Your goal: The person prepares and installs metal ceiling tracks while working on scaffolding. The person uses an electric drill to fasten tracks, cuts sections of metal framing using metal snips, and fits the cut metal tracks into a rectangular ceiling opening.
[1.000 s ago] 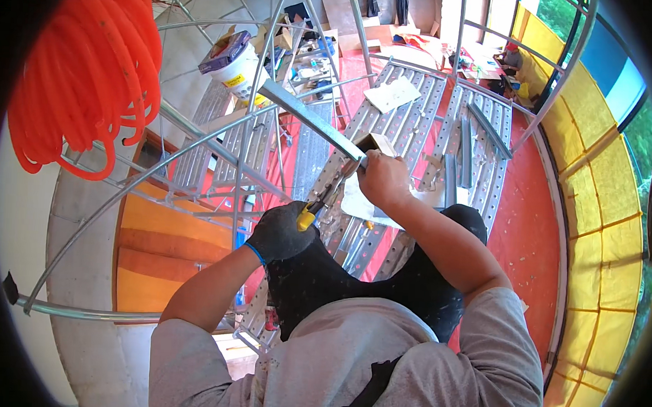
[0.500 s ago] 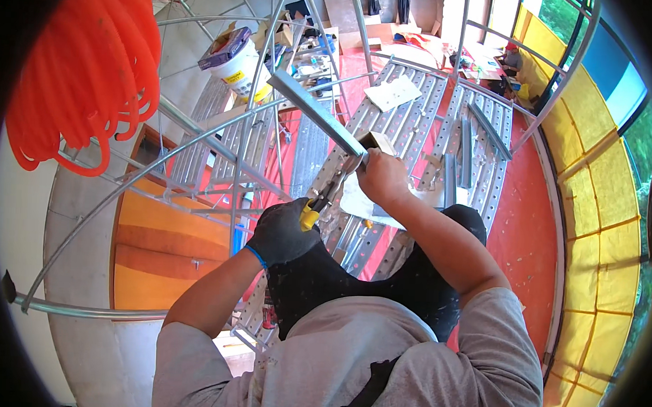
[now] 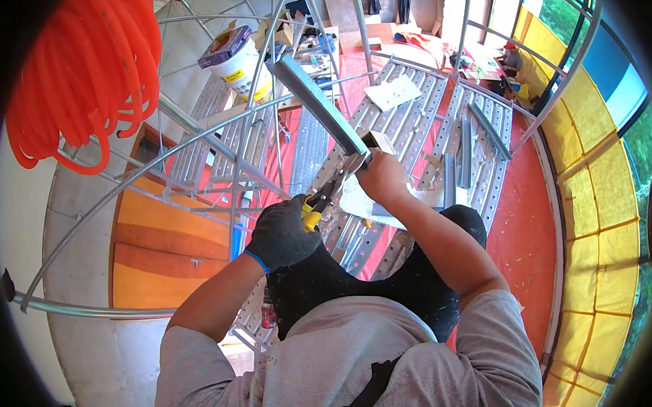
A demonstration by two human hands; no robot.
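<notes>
Raised slightly, metal channel [image 3: 318, 106] stays gripped by right hand [image 3: 381, 178]; gloved left hand [image 3: 282, 232] clenches snips [image 3: 325, 200] amid scaffold tubes [image 3: 199, 138].

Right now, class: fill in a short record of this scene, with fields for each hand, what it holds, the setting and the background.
left hand: gloved, gripping yellow-handled snips
right hand: bare, holding grey metal channel near its end
snips: blades at the channel's end
setting: perforated scaffold planks beneath
background: orange hose coil, white bucket
</notes>
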